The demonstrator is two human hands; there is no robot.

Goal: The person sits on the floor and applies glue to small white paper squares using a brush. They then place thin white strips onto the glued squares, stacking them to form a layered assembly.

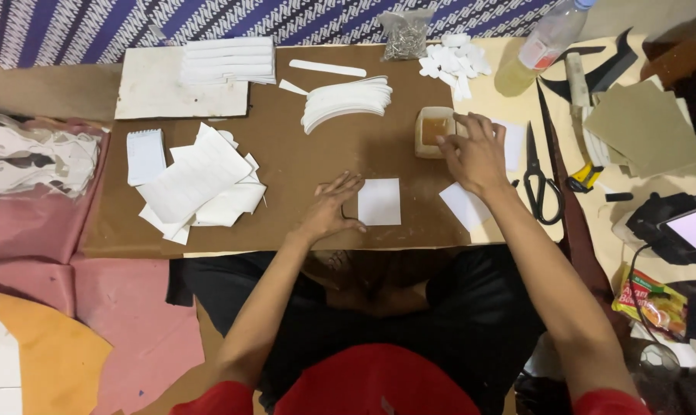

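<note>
My left hand (331, 206) lies flat on the brown board (286, 161), its fingertips touching the left edge of a small white square piece (379, 201). My right hand (475, 154) reaches to a small cream tub of amber glue (432, 129), fingers spread over its right rim; whether a fingertip is in the glue is hidden. Another white piece (463, 206) lies just below my right wrist.
A stack of curved white strips (344, 100) and a pile of white cut sheets (198, 184) lie on the board. Black scissors (542, 180), a plastic bottle (544, 42), a phone (694, 227), a bag of pins (403, 34) and olive sheets (644, 127) sit around.
</note>
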